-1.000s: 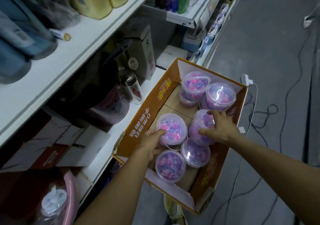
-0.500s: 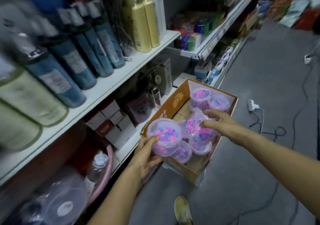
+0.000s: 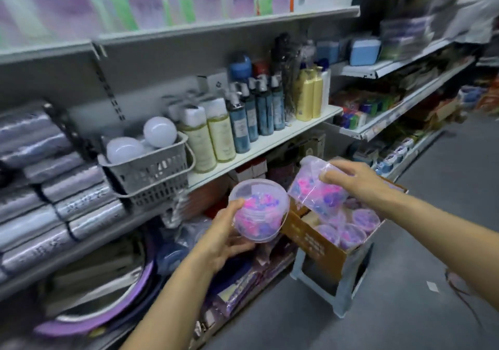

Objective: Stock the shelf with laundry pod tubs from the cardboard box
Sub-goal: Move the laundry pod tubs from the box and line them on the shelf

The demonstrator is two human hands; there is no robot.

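Store aisle, grey floor [image 3: 391, 322], packed shelf [image 3: 259, 144] of bottles. My left hand [image 3: 224, 239] fingers wrap one tub [image 3: 259, 209], right hand [image 3: 359, 177] clamps another tub [image 3: 318, 190] above the cardboard box [image 3: 318, 244].

Two clear laundry pod tubs of pink, blue and purple pods are held above the open cardboard box [image 3: 321, 244]: the left tub [image 3: 259, 209] upright, the right tub [image 3: 316, 187] tilted. More lidded tubs [image 3: 351, 228] sit inside the box, beside the shelf [image 3: 259, 144].
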